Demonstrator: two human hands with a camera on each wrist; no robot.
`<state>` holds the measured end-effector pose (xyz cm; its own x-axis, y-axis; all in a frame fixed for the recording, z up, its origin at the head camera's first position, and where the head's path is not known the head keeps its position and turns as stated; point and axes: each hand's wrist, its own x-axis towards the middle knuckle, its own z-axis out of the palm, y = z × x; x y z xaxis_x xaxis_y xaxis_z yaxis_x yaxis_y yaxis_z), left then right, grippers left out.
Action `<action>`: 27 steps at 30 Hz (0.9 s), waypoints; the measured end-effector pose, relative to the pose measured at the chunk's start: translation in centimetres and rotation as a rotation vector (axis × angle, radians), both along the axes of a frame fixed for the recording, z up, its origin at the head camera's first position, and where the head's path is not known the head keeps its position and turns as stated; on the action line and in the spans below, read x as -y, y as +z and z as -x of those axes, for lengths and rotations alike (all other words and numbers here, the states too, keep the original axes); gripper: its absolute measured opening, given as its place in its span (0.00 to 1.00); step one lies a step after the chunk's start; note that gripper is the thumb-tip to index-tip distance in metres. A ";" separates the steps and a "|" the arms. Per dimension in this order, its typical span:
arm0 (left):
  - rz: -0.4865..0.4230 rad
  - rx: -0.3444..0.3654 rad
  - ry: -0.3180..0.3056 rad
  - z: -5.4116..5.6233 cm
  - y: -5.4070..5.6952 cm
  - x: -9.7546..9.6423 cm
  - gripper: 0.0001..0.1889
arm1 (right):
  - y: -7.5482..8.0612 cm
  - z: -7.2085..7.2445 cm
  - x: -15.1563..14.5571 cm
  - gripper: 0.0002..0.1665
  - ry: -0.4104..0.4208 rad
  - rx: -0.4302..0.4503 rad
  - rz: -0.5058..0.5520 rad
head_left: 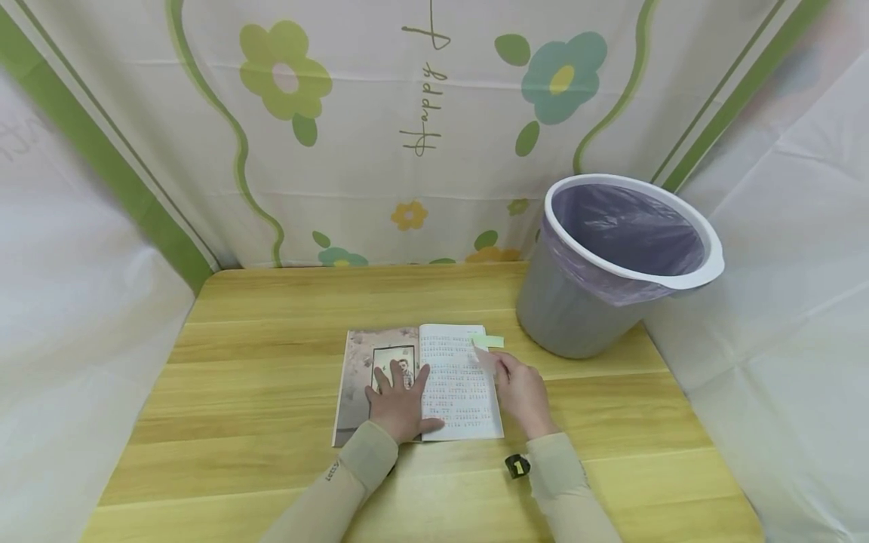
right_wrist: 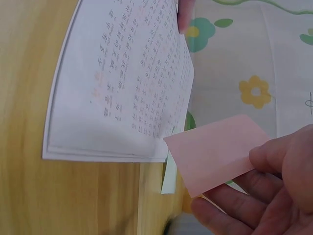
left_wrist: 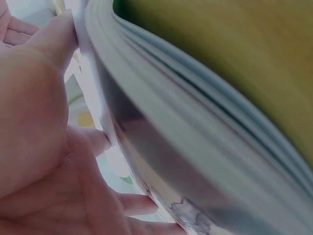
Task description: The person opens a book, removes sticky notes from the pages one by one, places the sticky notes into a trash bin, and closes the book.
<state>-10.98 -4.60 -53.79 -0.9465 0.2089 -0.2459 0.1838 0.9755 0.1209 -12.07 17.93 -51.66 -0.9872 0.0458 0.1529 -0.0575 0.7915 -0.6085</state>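
Observation:
An open book (head_left: pixel 455 422) lies on the wooden table, with a picture page on the left and lines of small print on the right. My left hand (head_left: pixel 396 407) presses it flat near the spine, fingers spread over the picture and thumb on the text page. My right hand (head_left: pixel 524 392) pinches a pink sticky note (right_wrist: pixel 215 154) between thumb and fingers, over the right page's outer edge. A pale green sticky tab (head_left: pixel 490 342) sticks out from that edge near the top. In the left wrist view the page edges (left_wrist: pixel 195 112) curve beside my palm.
A grey trash bin (head_left: pixel 566 317) with a white rim and purple liner stands at the table's back right. Bare wood (head_left: pixel 258 377) extends left of the book. A flower-printed curtain (head_left: pixel 366 151) hangs behind, with white fabric at both sides.

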 end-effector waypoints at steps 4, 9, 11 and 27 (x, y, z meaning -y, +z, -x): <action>-0.006 0.006 0.001 -0.1 0.1 0.0 0.57 | 0.3 -0.2 -0.6 0.17 -0.006 -0.002 0.004; -0.006 -0.003 -0.002 0.0 -0.1 0.0 0.58 | 0.9 -0.5 -1.3 0.17 -0.011 -0.022 0.024; -0.006 -0.008 0.000 0.0 -0.2 0.0 0.58 | 1.3 -0.8 -1.6 0.17 -0.014 -0.030 0.037; 0.006 -0.027 -0.008 -0.2 0.2 -0.1 0.57 | 4.4 -3.0 -4.0 0.13 0.031 -0.262 0.056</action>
<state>-10.83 -4.54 -53.58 -0.9512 0.2150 -0.2213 0.1948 0.9747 0.1097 -9.05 21.92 -47.27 -0.9152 0.0313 0.4018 -0.2430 0.7526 -0.6121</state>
